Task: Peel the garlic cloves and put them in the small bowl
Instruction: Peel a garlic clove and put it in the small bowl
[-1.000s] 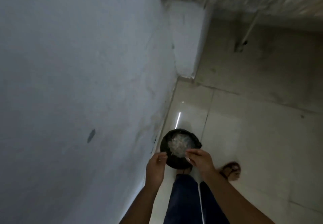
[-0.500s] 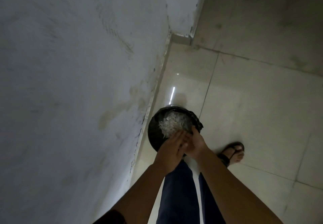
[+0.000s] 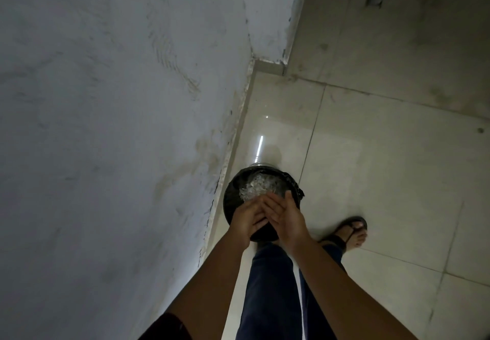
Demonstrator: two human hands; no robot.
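- Standing over a round bin (image 3: 230,198) lined with a black bag, the person looks straight down; the bin sits on the tiled floor (image 3: 376,170), close against the foot of the grey wall (image 3: 106,127).
- Bin contents: a heap of pale, papery scraps (image 3: 255,187) on the far side of the bin's inside. Judged to be garlic skins, though too small and dim to confirm.
- Left hand (image 3: 247,219) and right hand (image 3: 288,216) meet directly above the near half of the bin, fingers fairly straight and laid across each other, the right fingers overlapping the left. Neither hand grips anything visible; both read as flat and unclenched.
- Likely reason for the pose: hands held over the bin mouth so that any skin clinging to them falls inside and not onto the floor. Judgement: a clean-up step, brushing waste off.
- Task items: no peeled cloves and no small bowl appear anywhere around the bin. Their location cannot be told.
- Progress estimate: discarding skins suggests peeling is largely done, but with the bowl unseen this is unverified.
- Beside the bin, on the side away from the wall, a sandalled foot (image 3: 351,233); a dark trouser leg (image 3: 270,286) stands just nearer than the bin.
- Risk: light flakes may drift past the rim.
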